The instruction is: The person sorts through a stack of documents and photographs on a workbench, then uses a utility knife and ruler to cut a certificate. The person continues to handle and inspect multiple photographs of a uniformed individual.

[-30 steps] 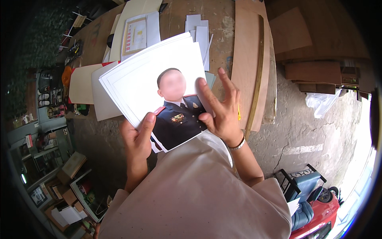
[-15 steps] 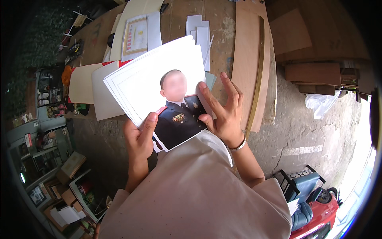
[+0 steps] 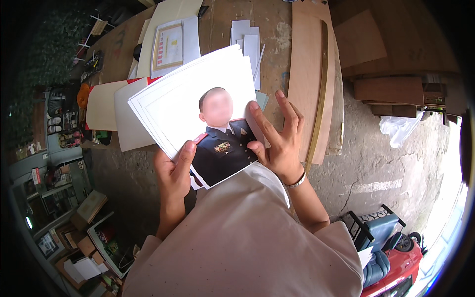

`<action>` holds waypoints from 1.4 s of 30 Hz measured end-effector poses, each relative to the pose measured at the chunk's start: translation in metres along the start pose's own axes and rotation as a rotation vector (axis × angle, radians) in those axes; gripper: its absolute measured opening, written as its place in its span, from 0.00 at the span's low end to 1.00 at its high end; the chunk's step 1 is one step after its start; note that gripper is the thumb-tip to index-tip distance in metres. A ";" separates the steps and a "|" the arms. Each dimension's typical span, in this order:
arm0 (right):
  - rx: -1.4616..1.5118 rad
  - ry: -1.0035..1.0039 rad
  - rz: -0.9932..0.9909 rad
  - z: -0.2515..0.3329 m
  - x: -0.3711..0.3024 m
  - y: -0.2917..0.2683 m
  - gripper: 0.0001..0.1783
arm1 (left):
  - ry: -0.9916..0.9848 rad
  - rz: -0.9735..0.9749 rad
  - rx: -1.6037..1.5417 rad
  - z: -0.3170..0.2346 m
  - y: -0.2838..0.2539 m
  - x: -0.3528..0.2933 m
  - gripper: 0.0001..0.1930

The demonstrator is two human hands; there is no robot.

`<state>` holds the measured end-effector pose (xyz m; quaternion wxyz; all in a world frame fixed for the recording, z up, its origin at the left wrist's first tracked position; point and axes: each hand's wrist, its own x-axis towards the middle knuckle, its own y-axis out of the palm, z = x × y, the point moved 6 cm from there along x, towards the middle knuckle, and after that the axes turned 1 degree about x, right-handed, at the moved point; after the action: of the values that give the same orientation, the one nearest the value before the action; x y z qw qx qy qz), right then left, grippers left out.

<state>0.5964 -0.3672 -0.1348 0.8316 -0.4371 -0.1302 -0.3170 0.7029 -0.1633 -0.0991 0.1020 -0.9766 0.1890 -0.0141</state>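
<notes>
A stack of white sheets, topped by a portrait photo print (image 3: pixel 222 161) of a person in a dark uniform, is held tilted above the near edge of the workbench (image 3: pixel 274 44). My left hand (image 3: pixel 174 171) grips its lower left corner, thumb on top; the fingers beneath are hidden. At the right edge of the stack, my right hand (image 3: pixel 283 143) has its fingers spread. The tips of its index finger and thumb touch that edge, while the other fingers stand away from it.
On the bench, cream boards (image 3: pixel 104 105) lie left of the stack, with a gold-bordered certificate (image 3: pixel 167 47) and white paper strips (image 3: pixel 240 34) farther back. Long wooden planks (image 3: pixel 309 74) cover its right side. A blue-green chair (image 3: pixel 381 231) and a red vehicle (image 3: pixel 403 265) stand at lower right.
</notes>
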 end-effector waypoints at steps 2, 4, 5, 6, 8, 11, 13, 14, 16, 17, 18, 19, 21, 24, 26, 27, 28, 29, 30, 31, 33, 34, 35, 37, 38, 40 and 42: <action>-0.017 -0.131 0.001 0.007 0.000 0.000 0.33 | -0.032 0.040 -0.002 0.001 -0.002 -0.001 0.14; -0.050 -0.243 -0.002 0.012 -0.001 0.000 0.33 | -0.035 0.060 0.023 0.001 -0.004 0.000 0.14; -0.027 -0.139 0.001 0.006 0.001 0.000 0.33 | -0.036 0.069 0.036 0.001 -0.004 0.001 0.14; -0.035 -0.106 -0.015 0.004 0.001 -0.001 0.33 | -0.047 0.068 0.038 0.001 -0.004 0.001 0.14; -0.016 -0.017 -0.024 -0.001 0.002 -0.001 0.33 | -0.075 0.068 0.043 0.001 -0.002 0.000 0.14; -0.038 -0.230 -0.004 0.012 0.002 0.000 0.33 | 0.011 0.013 0.005 -0.004 0.003 0.002 0.10; -0.036 -0.133 -0.011 0.006 0.003 -0.002 0.33 | 0.015 0.011 0.000 -0.005 0.005 0.004 0.10; -0.036 -0.099 -0.029 0.003 0.003 -0.004 0.33 | 0.027 0.004 0.007 -0.006 0.005 0.004 0.10; -0.034 -0.060 -0.021 0.000 0.003 -0.004 0.33 | 0.015 0.008 0.001 -0.006 0.006 0.005 0.10; -0.037 -0.111 -0.012 0.003 0.002 -0.004 0.33 | 0.035 0.009 0.001 -0.008 0.007 0.005 0.10; -0.036 -0.141 0.003 0.005 0.002 -0.003 0.33 | 0.016 0.007 -0.002 -0.006 0.007 0.005 0.10; -0.061 -0.230 0.007 0.010 0.001 -0.003 0.33 | 0.019 0.004 -0.004 -0.006 0.007 0.005 0.10; -0.046 -0.108 -0.011 0.002 0.002 -0.004 0.33 | 0.021 0.002 -0.010 -0.005 0.007 0.006 0.10; -0.042 -0.099 -0.011 0.000 0.004 -0.004 0.33 | 0.014 0.012 -0.028 -0.003 0.007 0.007 0.10; -0.037 -0.131 0.017 0.002 0.005 -0.003 0.34 | 0.022 0.024 -0.043 -0.003 0.008 0.008 0.10; -0.067 -0.218 0.008 0.007 0.004 -0.003 0.34 | 0.003 0.022 -0.039 -0.001 0.008 0.008 0.11; -0.040 -0.124 -0.017 0.002 0.005 -0.005 0.34 | 0.000 0.021 -0.038 0.000 0.007 0.009 0.11; -0.046 -0.104 -0.001 0.001 0.005 -0.004 0.34 | 0.013 0.025 -0.046 0.000 0.008 0.009 0.11; -0.044 -0.088 -0.009 0.001 0.005 -0.004 0.34 | -0.034 0.030 -0.069 0.004 0.008 0.009 0.11; -0.018 -0.017 -0.006 -0.006 0.005 -0.004 0.34 | -0.064 0.042 -0.102 0.008 0.009 0.009 0.11; -0.005 -0.124 0.056 -0.004 0.003 -0.001 0.34 | -0.121 0.046 -0.171 0.018 0.011 0.011 0.12; -0.003 -0.115 0.073 -0.010 0.003 -0.001 0.34 | -0.146 0.036 -0.207 0.025 0.013 0.011 0.12; -0.033 -0.127 0.129 -0.017 0.001 0.002 0.34 | -0.156 0.023 -0.242 0.033 0.016 0.012 0.13; -0.026 0.092 0.052 -0.054 0.002 -0.007 0.31 | -0.245 0.002 -0.293 0.052 0.017 0.013 0.15; 0.051 0.200 0.016 -0.072 0.000 -0.010 0.26 | -0.288 0.006 -0.350 0.064 0.021 0.014 0.15; 0.312 0.438 0.025 -0.105 -0.010 -0.007 0.17 | -0.334 0.016 -0.415 0.086 0.027 0.017 0.15; 0.541 0.677 0.115 -0.122 -0.027 0.008 0.16 | -0.333 0.055 -0.457 0.103 0.034 0.016 0.15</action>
<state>0.5737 -0.4517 -0.2250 0.9282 -0.0814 0.0961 -0.3501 0.7118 -0.1799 -0.2068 -0.0907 -0.9576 0.1943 0.1921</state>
